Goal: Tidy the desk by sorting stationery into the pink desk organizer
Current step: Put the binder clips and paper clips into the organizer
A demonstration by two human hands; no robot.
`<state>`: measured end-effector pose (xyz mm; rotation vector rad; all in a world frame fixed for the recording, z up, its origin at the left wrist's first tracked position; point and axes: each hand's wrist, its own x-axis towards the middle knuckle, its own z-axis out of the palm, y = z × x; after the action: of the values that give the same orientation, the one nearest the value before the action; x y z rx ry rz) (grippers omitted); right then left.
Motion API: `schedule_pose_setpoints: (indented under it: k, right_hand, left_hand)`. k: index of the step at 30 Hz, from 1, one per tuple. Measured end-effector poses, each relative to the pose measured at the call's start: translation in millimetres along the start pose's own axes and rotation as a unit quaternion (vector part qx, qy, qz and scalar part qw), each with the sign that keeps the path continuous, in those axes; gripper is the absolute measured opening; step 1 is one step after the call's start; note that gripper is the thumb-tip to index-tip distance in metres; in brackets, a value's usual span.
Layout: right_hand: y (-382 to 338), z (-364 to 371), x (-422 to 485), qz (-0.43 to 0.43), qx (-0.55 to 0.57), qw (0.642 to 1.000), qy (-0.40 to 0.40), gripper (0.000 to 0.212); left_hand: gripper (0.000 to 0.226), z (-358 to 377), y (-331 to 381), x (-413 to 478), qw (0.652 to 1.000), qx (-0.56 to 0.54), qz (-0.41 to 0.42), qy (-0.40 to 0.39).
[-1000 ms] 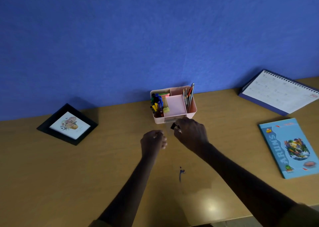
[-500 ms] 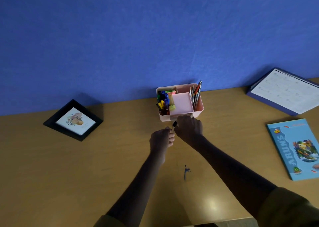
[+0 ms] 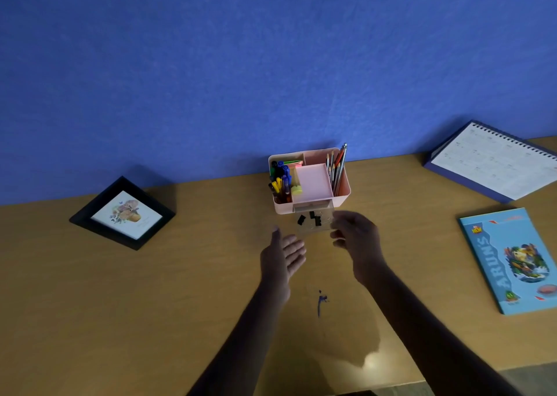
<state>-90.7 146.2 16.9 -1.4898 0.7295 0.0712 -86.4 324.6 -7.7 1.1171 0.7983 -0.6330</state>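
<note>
The pink desk organizer (image 3: 342, 198) stands against the blue wall, with markers (image 3: 280, 181) on its left, pencils (image 3: 336, 166) on its right and a flat pink tray in the middle. A clear drawer (image 3: 324, 230) is pulled out of its front, and three black binder clips (image 3: 312, 218) lie in it. My right hand (image 3: 357, 239) is just right of the drawer, its fingers curled on the drawer's front right corner. My left hand (image 3: 281, 258) hovers in front of the drawer on its left, empty, with the fingers spread.
A black picture frame (image 3: 122, 213) lies at the left. A spiral desk calendar (image 3: 494, 162) stands at the back right, and a blue notebook (image 3: 512, 260) lies in front of it. A dark ink mark (image 3: 321, 300) stains the wooden desk (image 3: 120, 305) between my forearms.
The black clip that my right hand held now lies in the pulled-out drawer. My left hand has opened from a loose fist, and my right hand has shifted to the drawer's right corner.
</note>
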Motion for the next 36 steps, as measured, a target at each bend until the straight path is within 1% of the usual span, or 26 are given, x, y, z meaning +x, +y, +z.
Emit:
schedule_pose_setpoints:
  k: [1, 2, 3, 5, 7, 12, 16, 21, 25, 30, 31, 36]
  right_hand:
    - [4, -6, -5, 0.078, 0.111, 0.991, 0.015, 0.017]
    - [9, -10, -8, 0.143, 0.203, 0.968, 0.029, 0.019]
    - [14, -12, -10, 0.194, 0.272, 0.942, 0.038, 0.022]
    - [20, -13, -11, 0.252, 0.354, 0.900, 0.036, 0.027]
    - [23, -9, -9, 0.270, 0.388, 0.881, 0.025, 0.031]
    - [17, -1, -3, 0.260, 0.401, 0.878, 0.017, 0.035]
    - [10, 4, 4, 0.274, 0.411, 0.869, 0.025, 0.035]
    - [2, 9, 8, 0.259, 0.406, 0.876, 0.031, 0.026]
    - [-9, 13, 15, 0.251, 0.402, 0.880, 0.033, 0.034]
    - [-22, 20, 24, 0.253, 0.405, 0.878, 0.033, 0.026]
    - [-24, 21, 25, 0.254, 0.409, 0.876, 0.035, 0.028]
    - [-34, 25, 30, 0.261, 0.432, 0.862, 0.046, 0.052]
  left_hand:
    - [0.071, -1, -4, -1, 0.998, -0.062, -0.029, -0.011]
    - [0.076, -1, -6, -1, 0.991, -0.121, -0.055, -0.016]
    - [0.081, 0, -8, -1, 0.982, -0.170, -0.074, -0.018]
    - [0.087, 4, -9, 0, 0.969, -0.227, -0.094, -0.015]
    - [0.089, 10, -9, -1, 0.963, -0.252, -0.098, -0.012]
    - [0.088, 21, -3, -1, 0.964, -0.255, -0.081, 0.004]
    - [0.085, 25, 1, -1, 0.967, -0.244, -0.070, 0.018]
    - [0.082, 28, 8, -1, 0.971, -0.231, -0.066, 0.018]
    - [0.081, 33, 17, 4, 0.970, -0.233, -0.064, 0.012]
    - [0.081, 42, 28, 11, 0.969, -0.239, -0.062, 0.000]
    - [0.082, 43, 30, 13, 0.968, -0.242, -0.064, -0.004]
    - [0.085, 49, 40, 23, 0.960, -0.270, -0.074, -0.010]
